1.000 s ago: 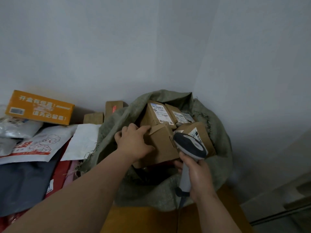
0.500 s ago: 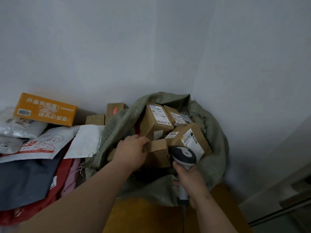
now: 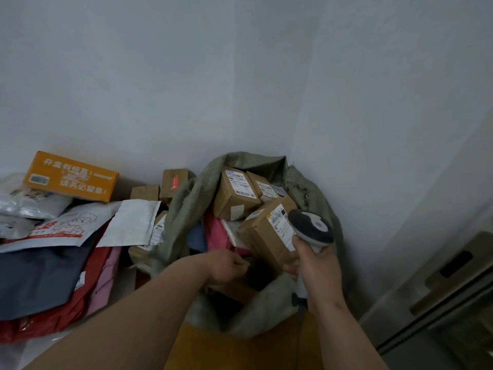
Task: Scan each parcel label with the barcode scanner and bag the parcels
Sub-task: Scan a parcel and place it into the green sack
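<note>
A grey-green woven sack (image 3: 184, 209) stands open in the wall corner. Several labelled brown parcels sit in it, among them an upright box (image 3: 234, 193) and a slanted box (image 3: 266, 236), over pink and blue mailers (image 3: 217, 236). My left hand (image 3: 226, 268) reaches down into the sack's mouth. Its fingers curl over a small brown box (image 3: 237, 289) that is mostly hidden under the hand. My right hand (image 3: 317, 265) grips the handle of the grey-and-white barcode scanner (image 3: 310, 227). The scanner head is against the slanted box's label.
Left of the sack lies a heap of parcels: an orange box (image 3: 70, 176), white mailers (image 3: 130, 222), a dark blue mailer (image 3: 40, 276), red mailers (image 3: 53, 319) and small brown boxes (image 3: 173, 180). The wooden table edge (image 3: 240, 351) is in front. A grey cabinet (image 3: 440, 289) stands at right.
My left hand has gone down into the sack with the small brown box, which has dropped mostly out of sight. My right hand has lifted the scanner up and to the right.
</note>
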{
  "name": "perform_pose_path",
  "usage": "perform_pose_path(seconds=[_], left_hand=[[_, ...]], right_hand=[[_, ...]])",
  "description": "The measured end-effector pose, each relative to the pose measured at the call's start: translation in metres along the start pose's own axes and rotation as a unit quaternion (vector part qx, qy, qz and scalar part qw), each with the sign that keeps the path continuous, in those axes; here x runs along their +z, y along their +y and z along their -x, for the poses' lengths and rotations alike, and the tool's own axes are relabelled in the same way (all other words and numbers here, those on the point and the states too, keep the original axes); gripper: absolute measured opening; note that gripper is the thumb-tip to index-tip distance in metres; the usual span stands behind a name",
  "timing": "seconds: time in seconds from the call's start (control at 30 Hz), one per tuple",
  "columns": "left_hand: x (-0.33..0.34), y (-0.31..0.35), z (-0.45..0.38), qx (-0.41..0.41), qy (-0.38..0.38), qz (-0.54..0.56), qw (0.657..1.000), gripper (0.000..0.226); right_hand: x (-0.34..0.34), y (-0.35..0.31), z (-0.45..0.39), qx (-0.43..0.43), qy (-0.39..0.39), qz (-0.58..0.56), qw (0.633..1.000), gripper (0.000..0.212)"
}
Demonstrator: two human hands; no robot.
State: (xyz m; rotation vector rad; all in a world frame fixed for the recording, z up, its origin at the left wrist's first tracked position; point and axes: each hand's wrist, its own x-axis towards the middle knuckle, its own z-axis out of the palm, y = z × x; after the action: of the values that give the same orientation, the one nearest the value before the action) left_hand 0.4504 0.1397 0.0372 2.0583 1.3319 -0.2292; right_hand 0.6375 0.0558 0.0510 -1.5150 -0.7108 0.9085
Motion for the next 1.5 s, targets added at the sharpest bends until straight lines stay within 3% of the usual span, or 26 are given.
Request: perform_pose_path(seconds=[0.1, 0.27, 0.4, 0.57, 0.73, 1.0, 1.1, 1.17, 1.33, 1.5], left_hand=[[0.007, -0.006, 0.015, -0.013, 0.036, 0.060, 0.997, 0.040], [0.007, -0.022, 0.046, -0.010, 0.211, 0.117, 0.970, 0.038], [0.003, -0.043, 0.079, -0.051, 0.346, 0.212, 0.912, 0.034], [0.006, -0.093, 0.119, -0.126, 0.464, 0.325, 0.814, 0.026], [0.014, -0.153, 0.144, -0.213, 0.492, 0.407, 0.739, 0.021], [0.004, -0.240, 0.161, -0.265, 0.481, 0.432, 0.715, 0.027], [-0.009, -0.269, 0.158, -0.273, 0.450, 0.431, 0.733, 0.032], [-0.017, -0.283, 0.153, -0.268, 0.423, 0.395, 0.770, 0.038], [-0.033, -0.294, 0.125, -0.207, 0.388, 0.179, 0.880, 0.045], [-0.034, -0.284, 0.080, -0.139, 0.366, 0.034, 0.920, 0.045]], right_hand=[[0.003, -0.001, 0.013, 0.008, -0.036, 0.011, 0.999, 0.024], [0.027, -0.004, 0.028, 0.011, -0.091, 0.019, 0.996, 0.029], [0.056, -0.004, 0.046, 0.012, -0.147, 0.021, 0.989, 0.027], [0.102, 0.000, 0.074, 0.016, -0.223, 0.037, 0.974, 0.029], [0.155, 0.008, 0.095, 0.020, -0.268, 0.070, 0.961, 0.017], [0.255, 0.022, 0.113, 0.041, -0.289, 0.103, 0.951, 0.020], [0.286, 0.028, 0.115, 0.046, -0.280, 0.109, 0.953, 0.018], [0.302, 0.032, 0.115, 0.052, -0.265, 0.094, 0.958, 0.016], [0.322, 0.043, 0.108, 0.077, -0.221, 0.065, 0.970, 0.015], [0.324, 0.048, 0.084, 0.093, -0.181, 0.061, 0.977, 0.010]])
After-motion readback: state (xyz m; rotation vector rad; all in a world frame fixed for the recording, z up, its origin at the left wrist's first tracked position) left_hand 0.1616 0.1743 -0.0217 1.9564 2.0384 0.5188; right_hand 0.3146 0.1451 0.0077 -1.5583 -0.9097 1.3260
